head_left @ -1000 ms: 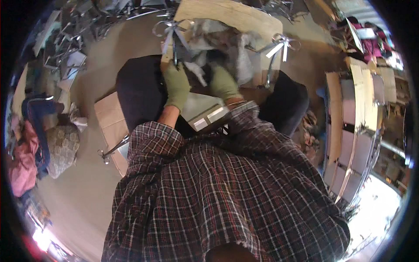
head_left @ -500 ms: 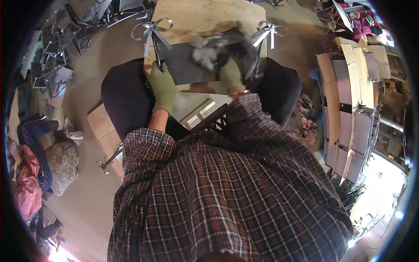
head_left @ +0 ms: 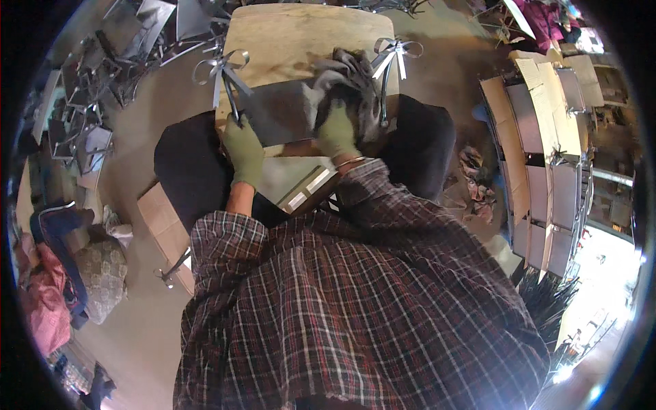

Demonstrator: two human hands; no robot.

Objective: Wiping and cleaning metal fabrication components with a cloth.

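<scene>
On a wooden board (head_left: 307,41) in front of me lies a metal piece with a flat dark grey panel (head_left: 277,113). Dark rods flank the panel, each topped by a shiny bow-shaped metal strip, one at the left (head_left: 224,72) and one at the right (head_left: 396,55). My left hand (head_left: 244,147), in an olive-green glove, is closed around the lower end of the left rod. My right hand (head_left: 338,133), gloved alike, presses a crumpled grey cloth (head_left: 348,75) onto the panel's right part. The cloth hides some of its fingers.
Stacked grey panels with cardboard (head_left: 540,137) stand at the right. Dark metal parts (head_left: 85,89) pile up at the far left. A flattened cardboard piece (head_left: 164,219) lies left of my legs, and a patterned sack (head_left: 99,273) sits farther left. Crumpled cloth (head_left: 476,178) lies to my right.
My right hand and the cloth have moved left and nearer me across the panel. My left hand keeps its grip on the rod. The whole view has shifted slightly.
</scene>
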